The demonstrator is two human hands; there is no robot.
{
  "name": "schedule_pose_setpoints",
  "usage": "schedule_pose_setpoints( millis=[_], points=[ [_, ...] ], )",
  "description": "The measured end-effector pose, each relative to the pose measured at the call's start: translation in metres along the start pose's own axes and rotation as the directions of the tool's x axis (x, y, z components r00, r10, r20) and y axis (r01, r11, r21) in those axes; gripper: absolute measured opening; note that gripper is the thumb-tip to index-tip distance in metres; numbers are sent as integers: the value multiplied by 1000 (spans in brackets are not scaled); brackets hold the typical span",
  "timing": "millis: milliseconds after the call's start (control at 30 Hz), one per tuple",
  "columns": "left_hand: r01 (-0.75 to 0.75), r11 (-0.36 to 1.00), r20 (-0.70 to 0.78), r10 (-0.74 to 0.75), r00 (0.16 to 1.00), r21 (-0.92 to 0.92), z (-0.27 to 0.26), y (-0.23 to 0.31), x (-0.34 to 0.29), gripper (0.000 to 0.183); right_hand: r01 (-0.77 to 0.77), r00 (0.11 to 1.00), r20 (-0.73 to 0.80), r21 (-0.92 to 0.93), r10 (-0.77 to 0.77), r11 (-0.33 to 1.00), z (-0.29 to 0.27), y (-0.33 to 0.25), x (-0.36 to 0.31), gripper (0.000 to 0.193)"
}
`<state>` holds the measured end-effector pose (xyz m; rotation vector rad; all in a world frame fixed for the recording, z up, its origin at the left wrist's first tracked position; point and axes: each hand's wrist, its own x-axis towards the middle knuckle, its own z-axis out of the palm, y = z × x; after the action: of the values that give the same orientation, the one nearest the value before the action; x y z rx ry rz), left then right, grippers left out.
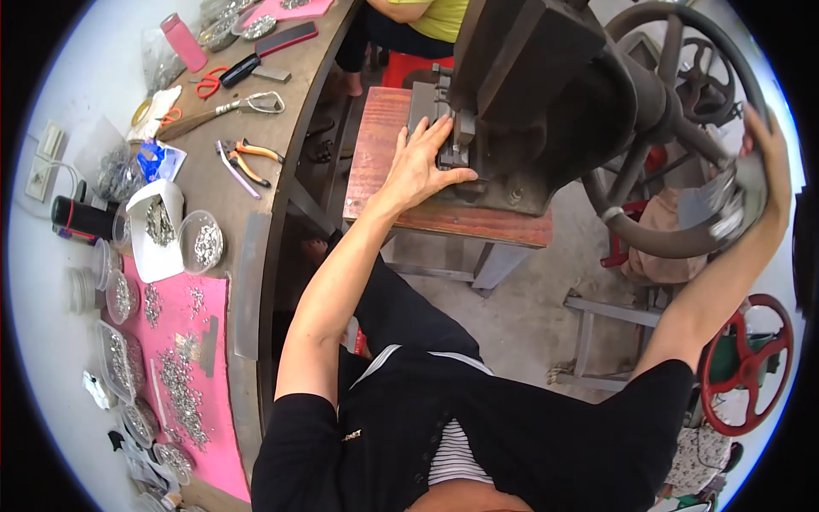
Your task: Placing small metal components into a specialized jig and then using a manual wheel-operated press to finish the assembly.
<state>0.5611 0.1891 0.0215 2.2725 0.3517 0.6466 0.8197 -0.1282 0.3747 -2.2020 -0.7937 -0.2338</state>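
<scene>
A dark, heavy hand press (pixel 546 94) stands on a reddish wooden stand (pixel 373 154) ahead of me. Flat on the metal die (pixel 461 154) at its base rests my left hand (pixel 418 162). The fingers stretch forward and the thumb points right, close under the press head. My right hand (pixel 766 149) is at the outer rim of the press's large handwheel (pixel 653 243), its fingers curled round it and partly blurred. Shiny silver wrapping (pixel 730 205) covers the rim beside that hand. Whatever small piece may lie inside the die cannot be made out.
On the left bench (pixel 294 51) lie orange-handled pliers (pixel 256 158), red scissors (pixel 209 81) and a brush (pixel 192 119). Small metal parts (pixel 181 384) cover a pink mat (pixel 217 341), beside several filled tubs. Another person (pixel 435 19) sits beyond. A red handwheel (pixel 746 367) stands right.
</scene>
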Motion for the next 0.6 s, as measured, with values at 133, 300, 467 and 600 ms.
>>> schedule_pose_setpoints(
  millis=[133, 300, 467, 600],
  points=[
    [-3, 1000, -11, 3, 1000, -4, 0, 0, -3, 107, 26, 999, 27, 120, -30, 992, -1, -3, 17, 26],
    [-8, 1000, 3, 8, 1000, 14, -1, -5, 1, 108, 269, 734, -655, 38, -180, 962, 108, 76, -141, 54],
    [-6, 990, -1, 6, 1000, -143, -22, -9, -14, 96, 100, 931, -349, -47, -110, 994, 49, 61, -106, 30],
    [53, 857, -290, -231, 929, -513, -35, -47, -19, 39, 54, 983, -172, -40, -60, 998, 5, 20, -35, 44]
  ],
)
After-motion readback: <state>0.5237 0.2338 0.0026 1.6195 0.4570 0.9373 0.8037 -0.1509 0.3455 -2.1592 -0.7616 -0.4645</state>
